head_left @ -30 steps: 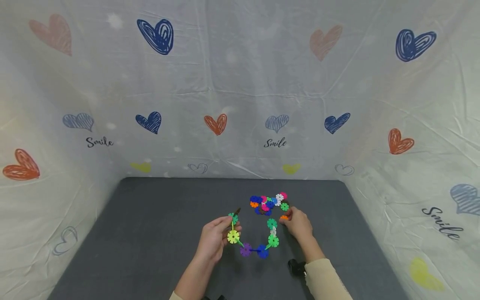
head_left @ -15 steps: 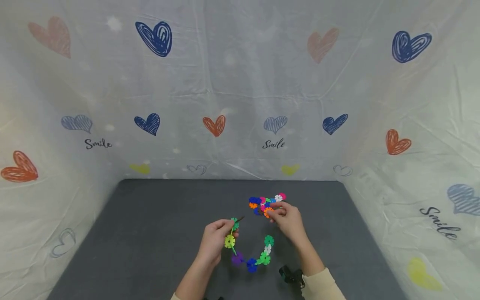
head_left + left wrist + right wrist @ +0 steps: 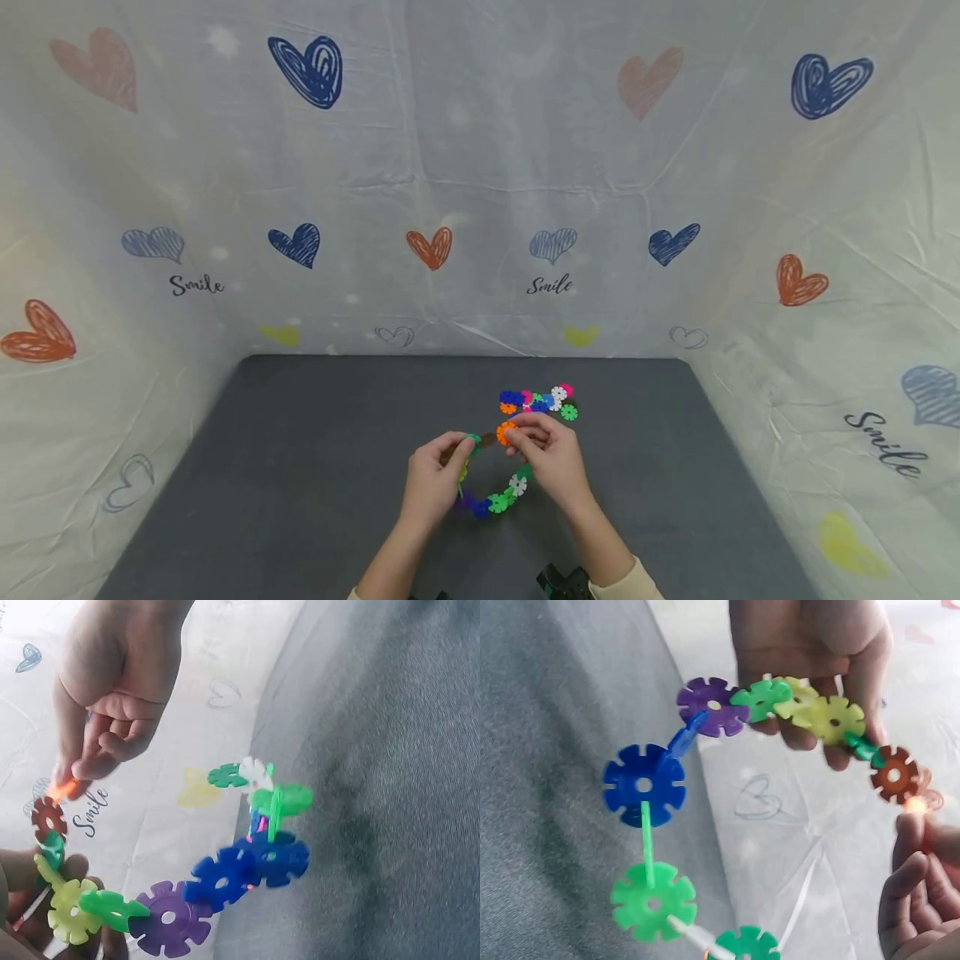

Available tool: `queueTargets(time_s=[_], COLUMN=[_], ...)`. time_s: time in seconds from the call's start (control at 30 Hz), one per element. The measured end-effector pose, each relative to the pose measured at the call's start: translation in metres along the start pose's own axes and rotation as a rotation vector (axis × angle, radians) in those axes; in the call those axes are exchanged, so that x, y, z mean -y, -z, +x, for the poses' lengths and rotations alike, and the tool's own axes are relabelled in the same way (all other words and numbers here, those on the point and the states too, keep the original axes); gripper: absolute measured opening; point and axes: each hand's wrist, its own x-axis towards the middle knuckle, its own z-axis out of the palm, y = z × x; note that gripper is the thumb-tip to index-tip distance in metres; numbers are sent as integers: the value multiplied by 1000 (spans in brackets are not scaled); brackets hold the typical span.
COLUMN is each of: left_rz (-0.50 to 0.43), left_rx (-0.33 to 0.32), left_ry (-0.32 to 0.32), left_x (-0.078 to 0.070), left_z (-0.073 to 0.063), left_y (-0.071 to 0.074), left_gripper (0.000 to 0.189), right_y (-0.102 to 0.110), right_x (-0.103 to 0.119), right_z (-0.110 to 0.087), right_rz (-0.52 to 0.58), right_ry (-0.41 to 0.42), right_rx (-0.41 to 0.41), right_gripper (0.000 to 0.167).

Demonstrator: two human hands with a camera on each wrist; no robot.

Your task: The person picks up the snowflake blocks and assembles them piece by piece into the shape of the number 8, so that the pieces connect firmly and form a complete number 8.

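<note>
Two hands: your left hand [image 3: 433,479] grips an open chain of multicoloured, notched plastic discs [image 3: 166,934] near one end; your right hand [image 3: 553,462] pinches a round, notched orange plastic disc [image 3: 507,433].
Brown disc: this round, notched plastic end piece [image 3: 42,827] lies right beside the orange one; you cannot tell whether their slots are engaged.
Orange disc: a skewed push could twist it from your fingertips.
Hanging loop: its unsupported weight, or a tug, could part a joint.
Small pile: loose coloured discs [image 3: 540,404] beyond your right hand could scatter if your knuckles brush them.
</note>
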Motion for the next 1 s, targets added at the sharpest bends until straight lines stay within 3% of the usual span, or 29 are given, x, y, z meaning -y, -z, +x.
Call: queueTargets(time_s=[0.23, 0.37, 0.63, 0.87, 1.0], left_rz=[89, 115, 95, 69, 68], left_rx=[-86, -109, -101, -124, -113], left_ry=[-259, -364, -332, -324, -285], left_x=[0, -2, -7, -4, -3], left_z=[-1, -2, -6, -8, -8], left_y=[-2, -4, -10, -10, -8], left_gripper=[8, 8, 10, 8, 8], right_y=[9, 11, 9, 7, 8], right_x=[-6, -6, -4, 6, 6], right_z=[-2, -3, -3, -4, -2], right_rz=[-25, -45, -57, -159, -130], right_ry=[210, 257, 361, 327, 242], right_rx=[33, 44, 5, 30, 70], right_gripper=[12, 12, 16, 11, 11])
